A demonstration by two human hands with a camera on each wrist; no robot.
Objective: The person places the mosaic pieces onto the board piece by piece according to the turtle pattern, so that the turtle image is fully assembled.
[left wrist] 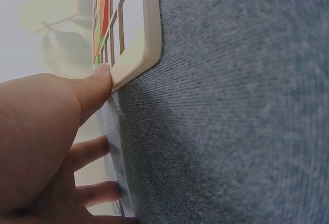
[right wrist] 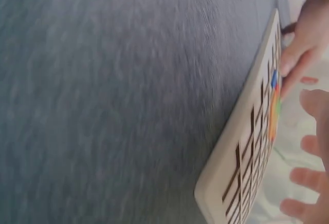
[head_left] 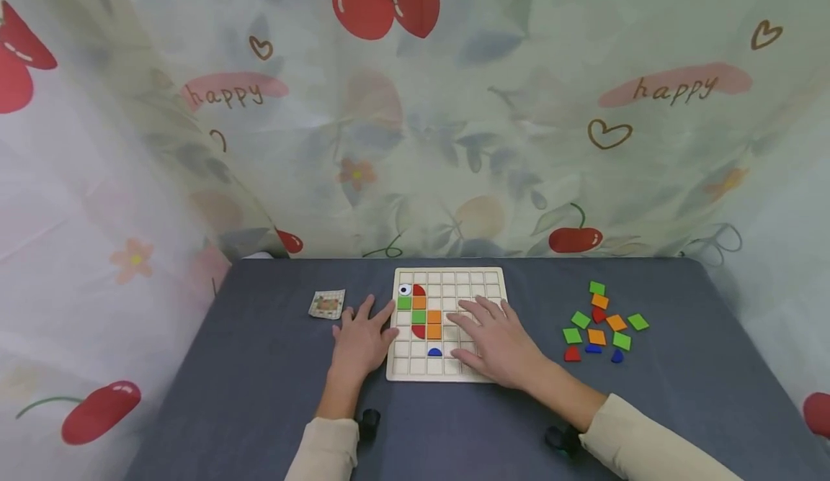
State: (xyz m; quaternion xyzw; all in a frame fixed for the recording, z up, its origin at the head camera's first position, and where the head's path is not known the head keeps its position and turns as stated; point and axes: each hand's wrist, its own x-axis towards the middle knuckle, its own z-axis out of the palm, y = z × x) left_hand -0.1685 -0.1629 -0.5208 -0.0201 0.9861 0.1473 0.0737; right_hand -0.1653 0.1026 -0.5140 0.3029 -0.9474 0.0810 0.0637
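A pale wooden grid board [head_left: 460, 367] lies on the dark cloth. Green, orange, red and blue tiles and an eye tile [head_left: 405, 289] sit in its left half; a blue half-round tile [head_left: 435, 352] lies lower down. My left hand [head_left: 363, 344] rests at the board's left edge, fingers spread, its thumb [left wrist: 97, 85] touching the rim. Over the right part of the board is my right hand [head_left: 502, 340], fingers apart and loosely bent, holding nothing. In the right wrist view its fingers [right wrist: 308, 178] appear raised off the board.
Loose green, orange, red and blue tiles [head_left: 596, 337] lie scattered on the cloth to the right of the board. A small picture card [head_left: 327, 304] lies to the left. Behind the table [head_left: 214, 394] hangs a printed curtain [head_left: 415, 121].
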